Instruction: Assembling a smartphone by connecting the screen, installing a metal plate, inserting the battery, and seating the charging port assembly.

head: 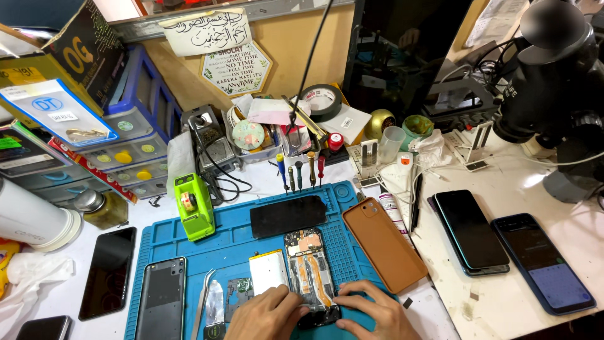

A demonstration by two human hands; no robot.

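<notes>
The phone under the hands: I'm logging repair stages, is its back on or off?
Off: the phone shows bare boards and orange ribbon cables between left hand and right hand.

Around the blue mat [233, 242] we count two hands on one opened phone [309, 271], one brown back cover [384, 242], four small screwdrivers [301, 171] behind it, and two phones [472, 230] right of it.
</notes>
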